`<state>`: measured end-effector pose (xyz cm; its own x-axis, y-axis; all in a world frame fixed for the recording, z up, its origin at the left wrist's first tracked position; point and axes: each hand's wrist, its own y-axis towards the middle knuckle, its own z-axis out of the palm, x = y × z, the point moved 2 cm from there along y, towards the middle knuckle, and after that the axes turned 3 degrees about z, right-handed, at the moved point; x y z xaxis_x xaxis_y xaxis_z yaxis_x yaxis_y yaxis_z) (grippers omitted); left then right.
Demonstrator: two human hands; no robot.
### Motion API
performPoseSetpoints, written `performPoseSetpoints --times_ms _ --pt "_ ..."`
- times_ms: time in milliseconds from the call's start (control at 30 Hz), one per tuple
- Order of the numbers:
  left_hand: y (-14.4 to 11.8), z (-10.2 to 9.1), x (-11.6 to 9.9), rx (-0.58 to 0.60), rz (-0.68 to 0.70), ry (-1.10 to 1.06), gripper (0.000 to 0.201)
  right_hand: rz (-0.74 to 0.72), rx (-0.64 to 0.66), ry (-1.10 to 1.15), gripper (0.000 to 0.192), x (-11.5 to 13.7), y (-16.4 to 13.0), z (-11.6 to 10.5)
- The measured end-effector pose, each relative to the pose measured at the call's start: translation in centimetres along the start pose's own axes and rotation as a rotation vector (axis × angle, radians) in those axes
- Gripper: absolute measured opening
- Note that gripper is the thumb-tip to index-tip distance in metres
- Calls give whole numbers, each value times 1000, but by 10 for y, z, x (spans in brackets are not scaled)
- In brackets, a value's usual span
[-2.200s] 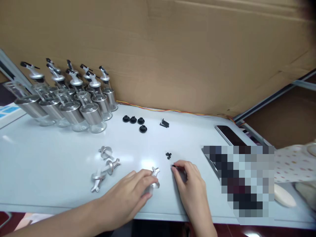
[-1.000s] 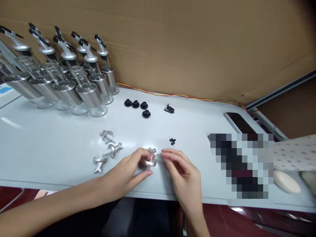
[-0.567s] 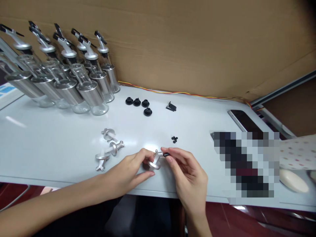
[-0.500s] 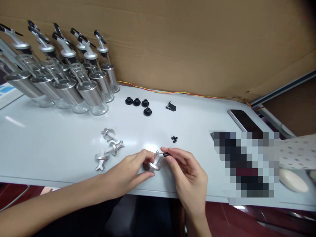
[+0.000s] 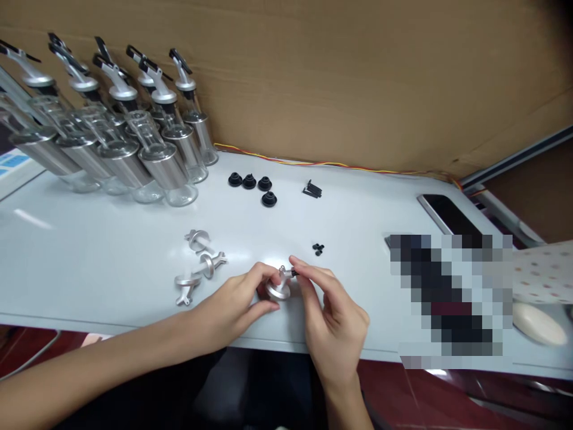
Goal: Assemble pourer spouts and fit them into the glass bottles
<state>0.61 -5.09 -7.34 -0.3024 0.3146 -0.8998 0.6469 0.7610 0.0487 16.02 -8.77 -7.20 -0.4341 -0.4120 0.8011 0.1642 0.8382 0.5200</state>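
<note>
Between thumb and fingers, my left hand (image 5: 250, 301) grips a silver pour spout (image 5: 278, 291) with a round collar. Its forked neck points right. My right hand (image 5: 333, 310) pinches a small black tip (image 5: 295, 272) at the end of that neck, its fingers covering most of it. Left of my hands lie three more silver pour spouts (image 5: 208, 266). Several tiny black tips (image 5: 318, 249) are just beyond my right hand. Farther back sit several black rubber stoppers (image 5: 269, 199) and a small pile of black flip levers (image 5: 313, 189).
Glass bottles with steel sleeves (image 5: 163, 164) crowd the back left, some topped with pour spouts. A phone (image 5: 450, 216), a blurred-out patch and a white computer mouse (image 5: 537, 323) are on the right. Cardboard (image 5: 335, 77) walls the back, with thin wires (image 5: 313, 162) along its foot.
My right fingers have closed farther over the black tip, which now shows less. The spout has shifted slightly left and up, and the whole view has moved a little.
</note>
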Motion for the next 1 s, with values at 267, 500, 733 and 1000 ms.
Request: performPoseSetpoints --times_ms 267,500,733,1000 --pt "-3 3 2 -56 8 -27 30 -66 11 -35 37 -1 1 -1" --pt "0 2 -3 -6 12 -8 43 -36 16 -77 40 -2 0 -2" --pt "0 0 -3 -63 19 -8 47 97 95 53 46 -1 -4 0" --pt "-5 3 7 -181 39 23 43 182 162 66 51 -6 -2 -1"
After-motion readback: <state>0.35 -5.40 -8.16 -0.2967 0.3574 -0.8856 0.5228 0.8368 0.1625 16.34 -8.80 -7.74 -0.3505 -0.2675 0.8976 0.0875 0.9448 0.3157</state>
